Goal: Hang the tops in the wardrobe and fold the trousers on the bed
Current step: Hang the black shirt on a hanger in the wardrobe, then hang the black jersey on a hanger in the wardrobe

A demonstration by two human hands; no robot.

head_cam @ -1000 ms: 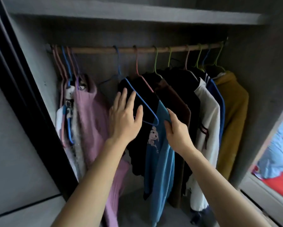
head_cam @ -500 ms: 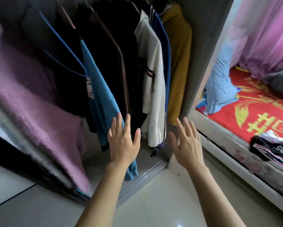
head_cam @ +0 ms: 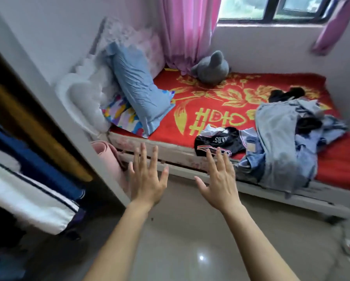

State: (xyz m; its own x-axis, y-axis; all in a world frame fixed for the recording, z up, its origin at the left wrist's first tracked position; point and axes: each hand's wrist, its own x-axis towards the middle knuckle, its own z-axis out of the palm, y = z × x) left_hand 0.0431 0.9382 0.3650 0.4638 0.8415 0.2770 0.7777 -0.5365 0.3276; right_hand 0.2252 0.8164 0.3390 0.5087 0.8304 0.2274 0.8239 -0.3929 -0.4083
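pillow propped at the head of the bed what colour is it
Plain light blue: the long wrinkled fabric pillow shows best in the head view.

The floor (head_cam: 200,250) beside the bed (head_cam: 190,169) is smooth and glossy, with a bright glint on it. The red blanket (head_cam: 210,110) on the bed looks like matt, fuzzy cloth. On it, the pile of jeans (head_cam: 277,142) is pale, faded denim. The pillow (head_cam: 137,88) at the bed's head is wrinkled blue cloth, and the grey toy (head_cam: 210,69) looks plush. Behind the bed, the pink curtain (head_cam: 188,31) is thin, sheer fabric.

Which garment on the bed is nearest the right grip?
The black garment with striped trim, just past the right grip; the blue denim pile lies farther right.
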